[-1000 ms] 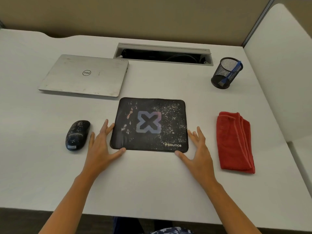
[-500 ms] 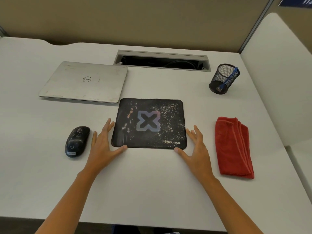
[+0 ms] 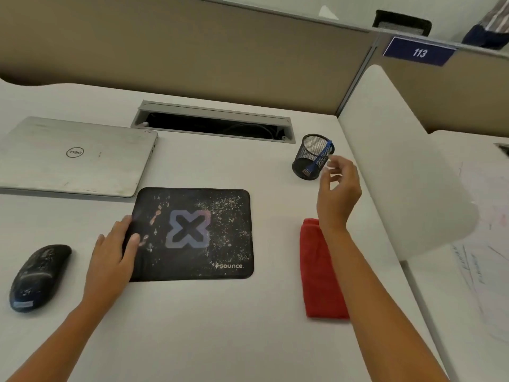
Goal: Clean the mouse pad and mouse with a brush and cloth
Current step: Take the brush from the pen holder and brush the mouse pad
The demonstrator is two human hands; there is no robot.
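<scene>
Fingers point(image 3: 122, 228) of the left hand point(image 3: 113, 255) press flat on the mouse pad point(image 3: 198, 232); the right hand point(image 3: 339, 192) hovers with fingers point(image 3: 331, 170) loosely curled and empty, the blue brush point(image 3: 319, 158) just beside them.

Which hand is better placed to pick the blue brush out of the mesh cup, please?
The right hand, probably: it hovers beside the mesh cup, fingers near the blue brush, holding nothing. The left hand lies flat on the left edge of the mouse pad, far from the cup.
</scene>
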